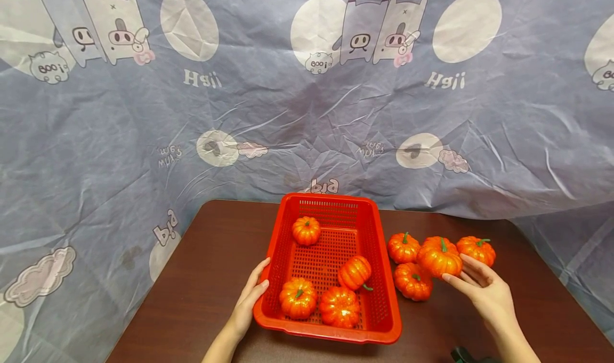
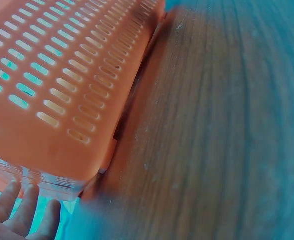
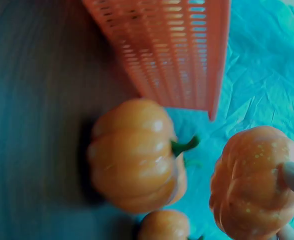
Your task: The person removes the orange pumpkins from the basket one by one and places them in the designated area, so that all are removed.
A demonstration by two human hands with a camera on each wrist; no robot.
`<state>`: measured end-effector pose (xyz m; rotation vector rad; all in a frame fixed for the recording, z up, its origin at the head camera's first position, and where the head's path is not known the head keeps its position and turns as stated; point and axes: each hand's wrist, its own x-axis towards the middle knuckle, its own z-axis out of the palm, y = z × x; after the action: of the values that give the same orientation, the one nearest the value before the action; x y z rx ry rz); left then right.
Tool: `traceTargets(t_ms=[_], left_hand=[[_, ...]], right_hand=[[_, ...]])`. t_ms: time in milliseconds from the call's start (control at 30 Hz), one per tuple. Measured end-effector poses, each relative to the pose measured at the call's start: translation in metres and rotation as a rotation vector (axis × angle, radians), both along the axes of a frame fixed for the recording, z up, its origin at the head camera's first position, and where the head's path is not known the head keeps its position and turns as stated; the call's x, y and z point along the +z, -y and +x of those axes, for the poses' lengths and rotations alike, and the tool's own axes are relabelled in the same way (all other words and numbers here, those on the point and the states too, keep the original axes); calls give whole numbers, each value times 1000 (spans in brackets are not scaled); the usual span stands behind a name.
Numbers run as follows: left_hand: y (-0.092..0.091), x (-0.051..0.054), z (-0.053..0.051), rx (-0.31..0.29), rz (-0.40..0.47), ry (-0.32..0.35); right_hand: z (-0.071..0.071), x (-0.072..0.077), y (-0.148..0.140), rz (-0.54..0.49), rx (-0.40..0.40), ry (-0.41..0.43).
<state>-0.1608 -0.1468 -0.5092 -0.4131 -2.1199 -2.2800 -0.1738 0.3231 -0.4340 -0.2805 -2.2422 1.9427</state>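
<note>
A red plastic basket [image 1: 326, 335] with slotted walls stands on the brown table, several small orange toy pumpkins lying inside it. My left hand [image 1: 247, 301] touches the basket's left side with fairly straight fingers; the left wrist view shows its fingertips [image 2: 29, 200] by the slotted wall's corner. On the other side my right hand [image 1: 486, 291] grips an orange pumpkin [image 1: 439, 257] with a green stem between thumb and fingers. The right wrist view shows this held pumpkin [image 3: 252, 185] raised off the table, with part of the hand cut off by the frame edge.
Right of the basket sit three more pumpkins: one at the back [image 1: 403, 247], one nearer [image 1: 413, 282] and one farther right [image 1: 476, 250]. A dark object [image 1: 462, 355] shows at the table's front edge. A grey patterned cloth [image 1: 307, 112] hangs behind the table.
</note>
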Motion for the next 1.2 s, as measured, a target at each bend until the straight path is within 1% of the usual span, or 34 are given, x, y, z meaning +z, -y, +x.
traceTargets(t_ms=[100, 300, 433, 533, 567, 767, 967, 1100, 1200], left_hand=[[0, 0, 0, 4, -4, 0], [0, 0, 0, 10, -9, -2], [0, 0, 0, 13, -13, 5], [0, 0, 0, 15, -13, 8], [0, 0, 0, 14, -12, 8], [0, 0, 0, 6, -1, 1], [0, 0, 0, 8, -2, 0], [0, 0, 0, 12, -4, 2], [0, -1, 0, 18, -11, 8]], right_hand=[[6, -10, -7, -19, -31, 1], [13, -30, -16, -62, -70, -32], [15, -40, -21, -30, -115, -8], [17, -46, -23, 10, -137, 24], [17, -48, -23, 10, -140, 33], [17, -58, -27, 64, -153, 82], [16, -68, -29, 186, -153, 108], [14, -71, -29, 229, -158, 118], [13, -71, -29, 275, -147, 143]])
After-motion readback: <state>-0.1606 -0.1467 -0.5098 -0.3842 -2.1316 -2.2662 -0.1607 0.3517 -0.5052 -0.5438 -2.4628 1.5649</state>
